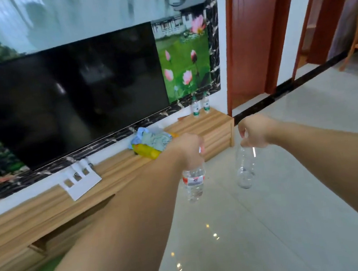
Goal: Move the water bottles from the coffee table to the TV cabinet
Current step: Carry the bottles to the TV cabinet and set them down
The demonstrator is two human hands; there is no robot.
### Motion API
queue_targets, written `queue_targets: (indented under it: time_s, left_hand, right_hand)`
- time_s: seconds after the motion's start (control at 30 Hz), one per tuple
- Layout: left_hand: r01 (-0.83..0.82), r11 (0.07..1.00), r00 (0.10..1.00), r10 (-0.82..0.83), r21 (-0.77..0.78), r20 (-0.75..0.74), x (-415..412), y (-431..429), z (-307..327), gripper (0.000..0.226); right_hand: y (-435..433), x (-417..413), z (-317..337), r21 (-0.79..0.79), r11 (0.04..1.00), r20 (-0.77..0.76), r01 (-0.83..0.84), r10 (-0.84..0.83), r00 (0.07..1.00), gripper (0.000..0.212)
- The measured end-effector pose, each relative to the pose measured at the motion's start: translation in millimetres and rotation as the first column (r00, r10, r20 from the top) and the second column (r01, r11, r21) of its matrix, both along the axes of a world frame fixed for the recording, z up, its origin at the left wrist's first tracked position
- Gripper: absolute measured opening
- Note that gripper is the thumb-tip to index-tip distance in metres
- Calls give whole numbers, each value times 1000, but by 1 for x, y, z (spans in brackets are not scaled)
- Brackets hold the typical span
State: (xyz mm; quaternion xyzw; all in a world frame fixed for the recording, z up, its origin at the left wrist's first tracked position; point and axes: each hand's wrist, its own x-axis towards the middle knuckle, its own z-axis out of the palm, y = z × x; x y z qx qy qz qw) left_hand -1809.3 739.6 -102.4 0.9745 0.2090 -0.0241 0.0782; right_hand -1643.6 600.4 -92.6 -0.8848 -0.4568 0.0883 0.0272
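My left hand (187,149) grips the top of a clear water bottle with a red and white label (193,182), which hangs below it over the floor. My right hand (256,131) holds a second clear bottle without a label (245,167) by its neck, also hanging. Both hands are in front of the right end of the long wooden TV cabinet (208,123). Two bottles with green labels (195,108) (206,104) stand upright at the cabinet's far right end against the wall.
A black TV (66,100) hangs above the cabinet. On the cabinet lie a heap of cloth and a yellow bag (151,142) and a white card with cut-outs (80,181). A red-brown door frame (244,35) is to the right, with glossy tiled floor (294,188) below.
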Motion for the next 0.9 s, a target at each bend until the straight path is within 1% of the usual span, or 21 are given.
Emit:
queue_targets:
  time_s: [0.07,0.13,0.27,0.43,0.57,0.77,0.9]
  left_hand:
    - [-59,998,998,59,-7,8,-14,10,1,27]
    - [-89,996,996,89,12,-25,-22,15,2,27]
    - [-96,994,990,100,46,-96,-23,12,8,29]
    - [-110,991,985,119,81,-124,-14,7,17,31]
    - [-125,989,983,135,80,-125,-2,11,19,31]
    - [-98,994,992,102,55,-78,37,34,13,29]
    - [-58,997,993,62,43,-103,76,65,-2,28]
  right_hand:
    - [11,-4,2,4,999,-14,-37,37,999,21]
    - [17,-5,7,22,998,-18,-66,66,998,20]
    - [19,-2,21,51,991,-2,-128,128,992,15]
    - [15,3,32,40,982,41,-184,183,982,16]
    - [13,17,31,41,982,37,-184,183,982,15]
    - [32,55,17,49,988,6,-145,145,989,15]
    - [57,88,9,18,990,15,-143,143,990,18]
